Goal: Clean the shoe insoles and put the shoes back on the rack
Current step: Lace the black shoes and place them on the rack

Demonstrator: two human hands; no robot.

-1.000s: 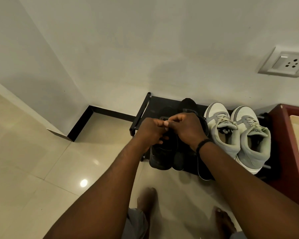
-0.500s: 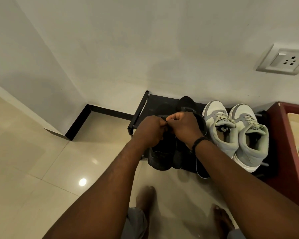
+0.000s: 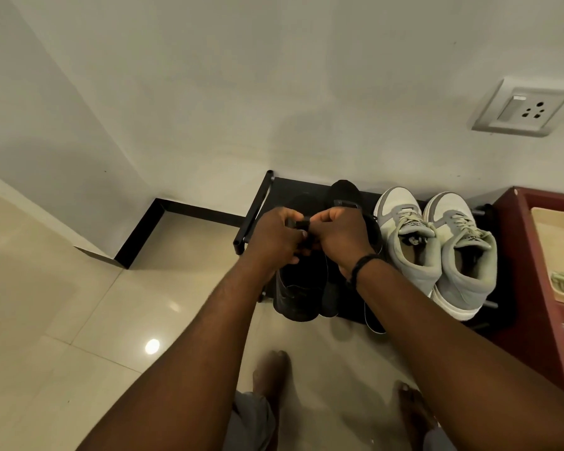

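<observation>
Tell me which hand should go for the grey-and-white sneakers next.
Probably the right hand: it sits directly beside the grey-and-white sneakers. The left hand is farther off, over the black shoe.

You're in a home, prob. an entryway corner: low black shoe rack [image 3: 254, 216] against a plain white wall [image 3: 274, 92], two pairs of shoes on it, black [image 3: 297, 294] and grey-white sneakers [image 3: 437, 255]. Glossy cream floor tiles [image 3: 62, 320] w/ black skirting [image 3: 144, 232], wall socket [image 3: 521, 107], red cabinet [image 3: 528, 271] beside rack. You're barefoot.
</observation>
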